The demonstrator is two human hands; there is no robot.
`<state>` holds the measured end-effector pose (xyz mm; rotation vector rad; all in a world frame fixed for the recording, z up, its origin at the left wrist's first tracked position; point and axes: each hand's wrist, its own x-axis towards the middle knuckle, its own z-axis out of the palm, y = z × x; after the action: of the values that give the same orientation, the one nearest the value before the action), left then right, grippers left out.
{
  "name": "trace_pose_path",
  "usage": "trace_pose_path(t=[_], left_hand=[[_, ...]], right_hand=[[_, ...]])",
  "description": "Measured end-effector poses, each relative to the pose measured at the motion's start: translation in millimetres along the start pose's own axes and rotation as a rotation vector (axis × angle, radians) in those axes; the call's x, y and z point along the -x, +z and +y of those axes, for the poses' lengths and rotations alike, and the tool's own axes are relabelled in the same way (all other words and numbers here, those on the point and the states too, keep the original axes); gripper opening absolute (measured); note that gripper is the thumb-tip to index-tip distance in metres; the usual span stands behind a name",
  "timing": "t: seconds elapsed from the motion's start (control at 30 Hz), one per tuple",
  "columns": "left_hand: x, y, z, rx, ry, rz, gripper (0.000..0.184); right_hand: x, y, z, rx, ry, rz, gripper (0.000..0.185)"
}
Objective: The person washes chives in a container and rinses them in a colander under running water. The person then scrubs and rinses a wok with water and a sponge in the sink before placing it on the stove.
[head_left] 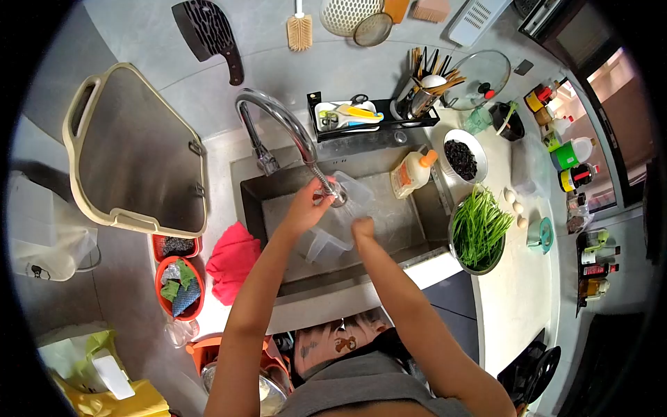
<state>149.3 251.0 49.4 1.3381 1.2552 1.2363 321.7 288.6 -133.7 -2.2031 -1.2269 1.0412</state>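
In the sink (410, 233), a clear plastic container (354, 191) is tilted below the curved metal faucet (281, 118). My left hand (310, 203) is closed round the faucet's spray head (336, 193), above the container. Lower and to the right, my right hand (363, 228) has its fingers curled at the container's near side; what they grip is partly hidden. Another translucent piece (325, 244) lies lower in the basin, beneath my hands. A white bottle with an orange cap (411, 175) stands at the sink's right back corner.
Right of the sink are a bowl of green stalks (479, 229), a bowl of dark pieces (460, 158) and eggs (514, 207). A red cloth (233, 263) lies left, below a cutting board (135, 153). A black rack (375, 119) sits behind the sink.
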Motion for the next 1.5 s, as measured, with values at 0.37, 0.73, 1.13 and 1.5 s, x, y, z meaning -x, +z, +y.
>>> trace_pose_path(t=[0.37, 0.73, 1.13, 1.5], left_hand=[[3, -1, -8, 0.055, -0.025, 0.035, 0.032], [-12, 7, -11, 0.103, -0.008, 0.108, 0.030], [-11, -12, -2, -0.145, -0.151, 0.042, 0.027], [-21, -51, -53, -0.344, -0.035, 0.611, 0.024]], right_hand=[[-32, -62, 50, -0.941, 0.847, -0.087, 0.020], [-30, -46, 77, -0.017, -0.053, 0.009, 0.038], [21, -73, -19, 0.249, -0.285, -0.023, 0.038], [-15, -115, 47, -1.151, 0.764, -0.750, 0.019]])
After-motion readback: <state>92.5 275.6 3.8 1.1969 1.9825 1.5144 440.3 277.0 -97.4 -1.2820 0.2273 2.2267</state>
